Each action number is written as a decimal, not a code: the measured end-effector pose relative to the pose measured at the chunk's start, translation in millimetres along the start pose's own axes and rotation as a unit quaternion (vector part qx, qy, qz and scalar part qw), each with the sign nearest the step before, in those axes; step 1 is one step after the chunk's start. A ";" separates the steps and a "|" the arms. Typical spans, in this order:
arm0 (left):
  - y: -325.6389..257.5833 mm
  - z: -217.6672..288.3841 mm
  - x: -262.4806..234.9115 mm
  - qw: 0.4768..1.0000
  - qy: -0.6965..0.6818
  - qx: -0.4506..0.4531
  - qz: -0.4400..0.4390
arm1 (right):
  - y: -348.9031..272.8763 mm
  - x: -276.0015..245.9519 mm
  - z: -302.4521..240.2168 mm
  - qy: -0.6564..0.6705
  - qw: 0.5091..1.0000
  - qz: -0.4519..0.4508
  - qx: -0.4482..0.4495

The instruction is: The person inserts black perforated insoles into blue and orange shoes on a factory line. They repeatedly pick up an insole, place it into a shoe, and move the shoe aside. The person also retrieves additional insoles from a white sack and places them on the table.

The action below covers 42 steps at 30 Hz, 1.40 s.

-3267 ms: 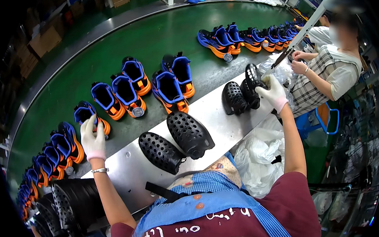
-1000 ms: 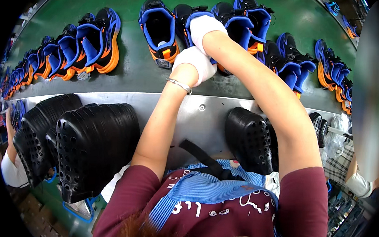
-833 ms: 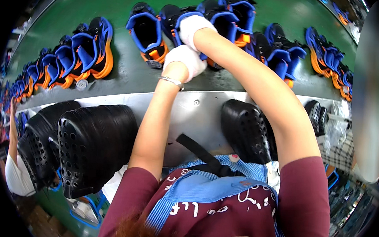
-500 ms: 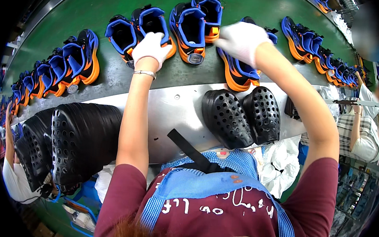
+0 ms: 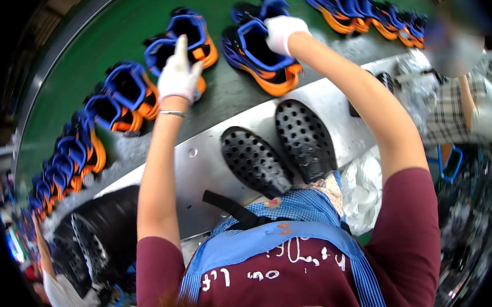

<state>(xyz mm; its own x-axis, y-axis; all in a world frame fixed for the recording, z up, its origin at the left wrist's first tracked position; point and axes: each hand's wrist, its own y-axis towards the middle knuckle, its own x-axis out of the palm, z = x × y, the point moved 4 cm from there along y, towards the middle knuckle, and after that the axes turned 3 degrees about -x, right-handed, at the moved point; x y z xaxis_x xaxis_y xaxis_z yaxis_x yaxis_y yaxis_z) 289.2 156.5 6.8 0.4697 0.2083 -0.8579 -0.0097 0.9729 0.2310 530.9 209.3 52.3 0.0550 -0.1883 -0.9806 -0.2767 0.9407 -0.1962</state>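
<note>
Both my hands wear white gloves. My left hand (image 5: 178,77) is over a blue, black and orange sneaker (image 5: 157,51), index finger stretched out, thumb apart. Its other fingers are partly hidden. Close against that sneaker stands its mate (image 5: 208,49). At the collar of another sneaker (image 5: 257,61), farther right, my right hand (image 5: 284,34) has its fingers curled on the edge; the fingertips are hidden. Behind it is a matching sneaker (image 5: 248,12). Nearer me, two black perforated shoe-shaped plastic forms (image 5: 257,161) lie on the metal ledge (image 5: 199,176).
More sneaker pairs (image 5: 126,87) line the green conveyor belt (image 5: 124,19) on the left, others (image 5: 345,10) on the right. Stacked black perforated forms (image 5: 91,240) sit at lower left. White plastic bags (image 5: 362,186) lie beside me; people stand at both sides.
The view has turned, so the belt and ledge now slope up to the right. My left hand has shifted to the neighbouring pair; my right hand has come down onto the right-hand pair.
</note>
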 end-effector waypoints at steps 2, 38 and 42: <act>20.4 -11.0 9.6 0.998 0.040 0.018 -0.034 | 6.5 -6.2 30.4 -0.036 0.998 0.049 0.007; -66.8 56.9 -42.5 0.985 -0.143 0.075 -0.061 | -273.3 22.3 172.7 0.206 0.966 0.119 0.098; -70.1 55.9 -42.4 0.985 -0.140 0.078 -0.065 | -275.3 29.4 172.8 0.195 0.964 0.150 0.095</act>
<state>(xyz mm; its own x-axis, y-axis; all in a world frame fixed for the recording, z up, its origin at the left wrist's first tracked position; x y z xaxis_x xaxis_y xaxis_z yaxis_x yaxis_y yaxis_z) 319.3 73.9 52.6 0.6837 0.0254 -0.7293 0.1927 0.9576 0.2140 774.5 -6.5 77.4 -0.3765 0.0439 -0.9254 -0.0412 0.9971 0.0641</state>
